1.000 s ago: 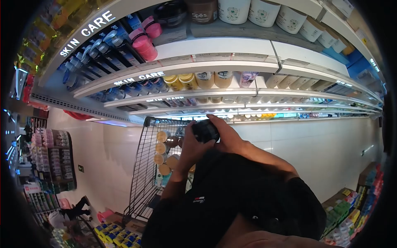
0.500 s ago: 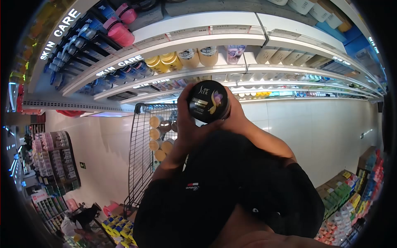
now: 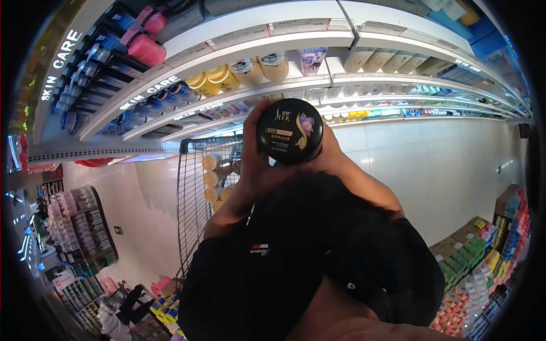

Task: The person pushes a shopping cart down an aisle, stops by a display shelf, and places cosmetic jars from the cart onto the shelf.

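Note:
Both hands grip a round black hair-cream jar point(image 3: 284, 122), held up in front of my chest. Its lid faces me, showing "SLEEK" lettering, a purple flower and a gold swirl. My left hand point(image 3: 253, 165) wraps the jar's left side, thumb along the near edge. On the opposite side, my right hand point(image 3: 333, 152) closes round the rim; most of its fingers are hidden behind the jar. Beyond the left forearm stands a wire shopping cart point(image 3: 189, 196), in which several jars with light tan lids point(image 3: 211, 179) are visible.
White shelves point(image 3: 239, 35) marked "SKIN CARE" cross the far side. They carry pink jars point(image 3: 145, 48), yellow jars point(image 3: 222, 79), blue bottles point(image 3: 94, 68) and a purple tube point(image 3: 312, 59). Stacked goods point(image 3: 463, 307) stand at lower right, a display rack point(image 3: 79, 227) at left.
The jar looks larger, nearer the camera, its lid turned more squarely to me. Both hands still hold it. The shelves and cart have shifted slightly in view.

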Motion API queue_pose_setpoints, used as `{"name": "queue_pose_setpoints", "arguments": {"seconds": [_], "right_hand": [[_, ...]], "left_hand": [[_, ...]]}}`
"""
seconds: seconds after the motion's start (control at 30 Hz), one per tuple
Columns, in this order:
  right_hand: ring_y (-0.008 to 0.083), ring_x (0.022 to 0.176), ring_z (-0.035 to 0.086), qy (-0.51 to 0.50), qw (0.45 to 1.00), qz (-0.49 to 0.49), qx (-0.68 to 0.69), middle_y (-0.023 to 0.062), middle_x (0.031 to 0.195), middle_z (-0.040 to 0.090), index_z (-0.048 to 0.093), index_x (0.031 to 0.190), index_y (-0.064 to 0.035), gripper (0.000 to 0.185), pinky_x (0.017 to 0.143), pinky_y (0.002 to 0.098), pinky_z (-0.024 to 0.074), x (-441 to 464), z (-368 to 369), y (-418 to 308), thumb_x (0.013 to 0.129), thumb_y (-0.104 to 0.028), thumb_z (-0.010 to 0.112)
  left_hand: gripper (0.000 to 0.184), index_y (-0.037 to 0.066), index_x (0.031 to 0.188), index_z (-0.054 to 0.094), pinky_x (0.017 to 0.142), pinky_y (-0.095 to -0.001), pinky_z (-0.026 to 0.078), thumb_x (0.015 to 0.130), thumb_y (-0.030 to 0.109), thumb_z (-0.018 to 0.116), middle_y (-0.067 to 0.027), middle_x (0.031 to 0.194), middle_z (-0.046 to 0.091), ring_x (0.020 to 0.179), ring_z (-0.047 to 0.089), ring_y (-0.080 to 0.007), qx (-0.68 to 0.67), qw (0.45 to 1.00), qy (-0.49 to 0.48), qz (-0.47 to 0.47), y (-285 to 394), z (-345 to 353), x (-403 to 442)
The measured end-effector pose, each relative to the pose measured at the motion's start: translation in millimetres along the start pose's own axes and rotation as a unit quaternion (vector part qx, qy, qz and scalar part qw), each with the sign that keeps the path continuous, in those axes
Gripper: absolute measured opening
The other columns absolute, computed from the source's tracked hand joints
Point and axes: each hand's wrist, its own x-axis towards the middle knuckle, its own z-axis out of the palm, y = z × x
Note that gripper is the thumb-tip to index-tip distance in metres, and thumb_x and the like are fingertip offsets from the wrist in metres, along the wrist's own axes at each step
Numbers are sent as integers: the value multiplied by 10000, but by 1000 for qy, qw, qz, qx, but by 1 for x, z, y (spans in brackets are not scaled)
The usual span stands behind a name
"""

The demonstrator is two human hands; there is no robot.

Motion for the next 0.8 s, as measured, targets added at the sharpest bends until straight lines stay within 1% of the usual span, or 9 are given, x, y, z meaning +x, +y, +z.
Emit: {"name": "queue_pose_setpoints", "arguments": {"seconds": [0.17,0.23,0.27,0.33,0.47,0.53,0.6,0.73,0.8], "right_hand": [[177,1258,516,2,1000,25,-3,97,1361,525,346,1477,-14,1075,1072,325,418,-1,-4,-2,569,-106,915],[181,1250,520,-13,993,10,-120,95,1353,527,363,1470,-22,1080,1067,329,421,1,-8,0,552,-130,923],[181,1250,520,-17,993,6,-120,95,1353,527,363,1470,-22,1080,1067,329,421,2,-9,-2,552,-130,923],[183,1245,522,-25,998,20,-60,93,1341,530,378,1464,-35,1071,1063,330,421,0,-8,-4,548,-136,923],[198,1285,504,-64,989,38,-130,104,1371,512,366,1479,-44,1084,1082,335,410,4,-10,-11,549,-130,917],[203,1305,491,-67,988,26,-138,113,1404,490,329,1506,-46,1104,1091,345,406,6,-7,-11,568,-105,909],[208,1325,478,-68,987,13,-144,122,1437,469,292,1533,-48,1124,1101,355,402,8,-1,-14,588,-80,900],[245,1354,466,-89,994,-54,-12,147,1502,414,178,1588,-83,1130,1090,383,419,18,10,-11,675,17,836],[256,1348,477,-103,989,-86,57,154,1514,404,154,1597,-96,1116,1061,384,445,21,7,-2,705,49,809]], "left_hand": [[1222,8,1524,213,1095,-398,467,610,280,977,-189,1437,457,1326,503,-283,2,1000,0,11,-5,0,0],[1257,19,1535,203,1108,-407,449,589,292,985,-188,1455,445,1340,488,-293,-17,1000,-4,-1,-3,-3,1],[1257,19,1535,203,1108,-407,449,589,292,985,-188,1455,445,1340,488,-293,-13,1000,-3,4,-1,-6,4],[1287,34,1550,184,1117,-414,431,572,257,991,-187,1471,434,1350,477,-302,60,994,-67,62,3,-16,9],[1235,41,1534,257,1121,-391,420,560,234,993,-151,1447,473,1338,493,-273,143,978,-149,7,18,-37,15],[1185,36,1503,327,1115,-378,424,544,229,997,-133,1426,496,1325,506,-256,149,979,-136,0,21,-41,17],[1144,28,1477,369,1104,-376,431,530,181,991,-129,1406,506,1303,521,-257,233,960,-138,67,28,-43,21],[1109,21,1455,397,1089,-374,441,515,138,974,-136,1377,517,1274,538,-266,260,956,-108,83,36,-50,25],[1090,16,1441,384,1070,-399,441,537,174,972,-168,1386,499,1278,521,-327,312,937,-34,154,37,-59,32]]}}
